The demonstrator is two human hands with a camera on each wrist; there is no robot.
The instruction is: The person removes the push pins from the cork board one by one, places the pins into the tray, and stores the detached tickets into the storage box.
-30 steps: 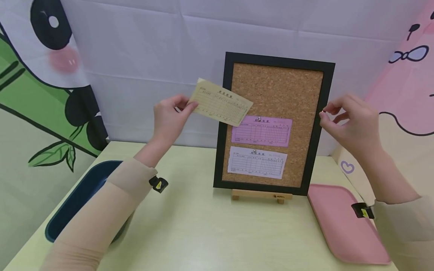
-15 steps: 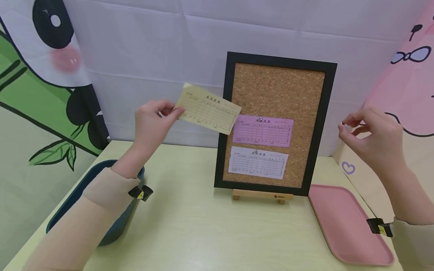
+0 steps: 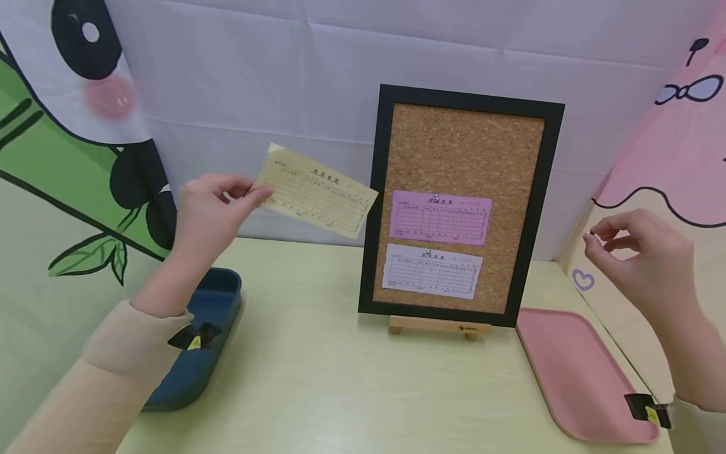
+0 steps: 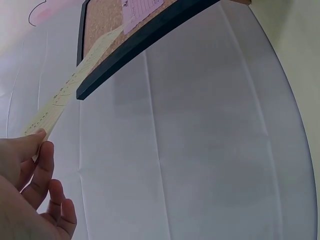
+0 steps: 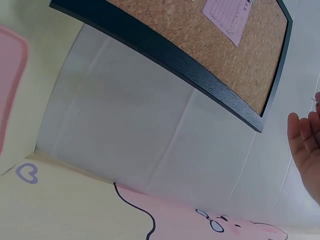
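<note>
The yellow receipt slip [image 3: 317, 189] had shifted leftward; my left grip [image 3: 210, 211] pinched its end, my right grip [image 3: 649, 258] a tiny pin [image 3: 590, 233], easily dropped if pressure slackened.

Corkboard [image 3: 466, 151] on its wooden stand [image 3: 439, 326] blocks the way straight ahead, pale backdrop [image 3: 255, 75] behind. Seen from the head view, open air lies between the black frame [image 3: 535, 202] and the person's right hand [image 3: 646, 258]. Opposite side: yellow slip [image 3: 317, 192], in the left hand [image 3: 210, 208], obstructs the upper gap — beneath it, a lane over bare tabletop [image 3: 295, 340] toward the blue bin [image 3: 224, 328]. Pink tray [image 3: 584, 378] lies low — passable above.
</note>
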